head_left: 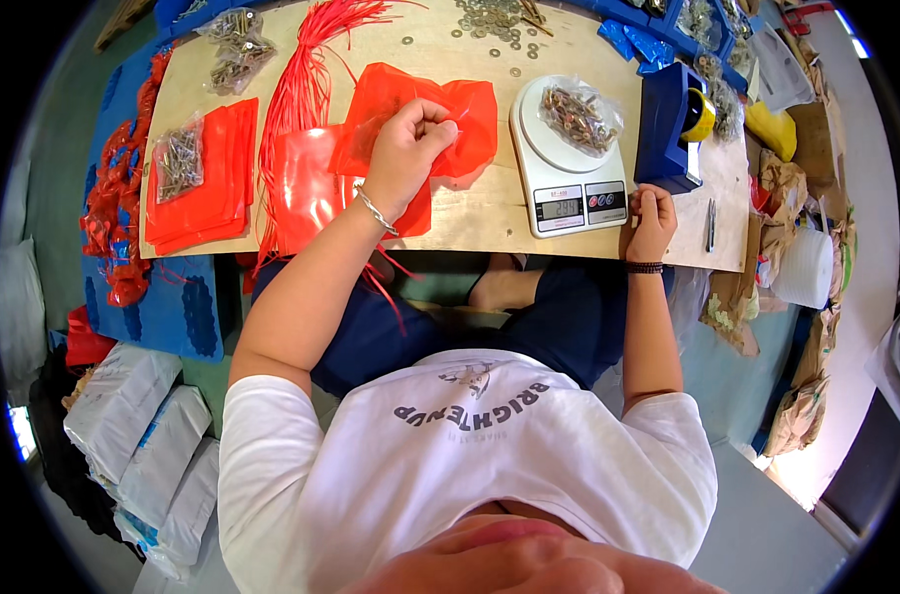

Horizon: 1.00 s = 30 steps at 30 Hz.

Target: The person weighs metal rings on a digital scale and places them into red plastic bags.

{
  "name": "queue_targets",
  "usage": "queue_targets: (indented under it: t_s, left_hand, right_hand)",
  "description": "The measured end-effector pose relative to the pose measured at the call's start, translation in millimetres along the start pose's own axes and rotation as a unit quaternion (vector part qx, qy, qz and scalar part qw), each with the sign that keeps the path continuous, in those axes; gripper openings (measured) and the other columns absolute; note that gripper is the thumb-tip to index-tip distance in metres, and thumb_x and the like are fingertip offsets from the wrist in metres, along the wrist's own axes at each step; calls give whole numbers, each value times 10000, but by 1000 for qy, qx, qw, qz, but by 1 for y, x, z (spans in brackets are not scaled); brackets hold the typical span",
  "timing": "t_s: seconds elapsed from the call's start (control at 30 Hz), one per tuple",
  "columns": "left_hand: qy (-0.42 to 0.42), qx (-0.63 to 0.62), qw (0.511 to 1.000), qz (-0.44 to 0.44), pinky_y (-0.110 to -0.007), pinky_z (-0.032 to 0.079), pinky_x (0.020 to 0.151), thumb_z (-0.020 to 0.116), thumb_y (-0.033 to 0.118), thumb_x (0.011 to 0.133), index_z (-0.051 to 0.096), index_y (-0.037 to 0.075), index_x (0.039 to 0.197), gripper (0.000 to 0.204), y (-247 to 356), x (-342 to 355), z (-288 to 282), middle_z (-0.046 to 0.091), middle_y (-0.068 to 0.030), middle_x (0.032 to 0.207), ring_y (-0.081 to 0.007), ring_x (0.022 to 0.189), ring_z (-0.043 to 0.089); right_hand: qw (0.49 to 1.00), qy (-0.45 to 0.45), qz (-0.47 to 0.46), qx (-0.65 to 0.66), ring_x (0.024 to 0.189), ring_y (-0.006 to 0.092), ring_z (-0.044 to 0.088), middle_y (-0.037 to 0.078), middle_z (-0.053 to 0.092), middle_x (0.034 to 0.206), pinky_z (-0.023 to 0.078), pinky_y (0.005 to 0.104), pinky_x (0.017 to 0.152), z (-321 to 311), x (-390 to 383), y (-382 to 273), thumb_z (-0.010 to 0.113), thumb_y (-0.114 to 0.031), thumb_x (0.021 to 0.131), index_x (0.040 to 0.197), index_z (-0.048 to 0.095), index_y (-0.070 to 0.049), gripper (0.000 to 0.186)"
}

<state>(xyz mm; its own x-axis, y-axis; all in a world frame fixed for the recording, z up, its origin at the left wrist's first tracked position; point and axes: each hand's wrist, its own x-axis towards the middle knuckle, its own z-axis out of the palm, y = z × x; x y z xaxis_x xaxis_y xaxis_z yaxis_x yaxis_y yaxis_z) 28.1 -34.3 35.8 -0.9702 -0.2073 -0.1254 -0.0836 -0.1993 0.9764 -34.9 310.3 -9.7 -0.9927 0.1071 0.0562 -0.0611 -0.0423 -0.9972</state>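
Observation:
My left hand (411,148) is closed in a pinch over a crumpled red plastic bag (475,114) and seems to grip its film. Beneath lie more flat red bags (306,188). At the table's front edge my right hand (653,224) has its fingers curled in; what they hold, if anything, is hidden. Just left of it stands a white kitchen scale (524,148) with a lit display. On its round plate rests a clear bag of screws (579,116). Another clear bag of screws (180,161) lies on a stack of red bags (212,208) at the left.
Red ties (306,74) stretch across the wooden table (460,233). Loose washers (490,20) lie at the back. A blue tape dispenser (668,139) with yellow tape and a pen (710,226) are at the right. More bagged hardware (237,49) sits at the back left.

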Motion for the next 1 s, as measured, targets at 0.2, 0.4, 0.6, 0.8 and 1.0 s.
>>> queue_targets:
  t_s: [0.2, 0.4, 0.6, 0.8, 1.0]
  left_hand:
    - [-20, 2, 999, 43, -187, 391, 617, 599, 75, 876, 571, 36, 882, 49, -2, 1, 3, 548, 39, 754, -21, 673, 472]
    - [-19, 81, 991, 102, -193, 389, 578, 632, 96, 845, 586, 23, 844, 86, 7, -2, 2, 542, 44, 709, -25, 639, 458]
    - [-17, 107, 989, 101, -195, 372, 577, 614, 70, 862, 558, 33, 824, 77, 5, -6, 1, 500, 51, 703, -19, 639, 429]
    - [-19, 137, 987, 79, -206, 366, 554, 628, 89, 843, 568, 23, 834, 90, 11, -14, 6, 497, 45, 678, -22, 611, 415]
    - [-32, 89, 994, 57, -220, 362, 527, 630, 109, 836, 563, 5, 817, 125, 16, -18, 10, 484, 30, 637, -35, 575, 405]
  right_hand:
    - [1000, -24, -3, -7, 701, 67, 495, 15, 573, 825, 416, 200, 639, 1, 1, 1, 535, -70, 918, 982, 577, -16, 94]
    - [964, -102, -182, -167, 941, 148, 545, 77, 563, 1115, 439, 267, 841, 28, 12, -26, 574, -89, 878, 1252, 475, -27, 392]
    - [862, -157, -232, -422, 1062, 306, 511, 125, 587, 1146, 422, 374, 905, 76, 39, -48, 654, -145, 785, 1273, 517, -100, 508]
    - [808, -128, -250, -517, 827, 285, 599, 140, 646, 916, 483, 358, 763, 92, 27, -46, 649, -169, 794, 1046, 616, -92, 265]
    - [959, -191, -21, -209, 622, 78, 521, 5, 610, 774, 426, 223, 564, 80, 9, -50, 609, -112, 864, 1032, 589, -49, 181]
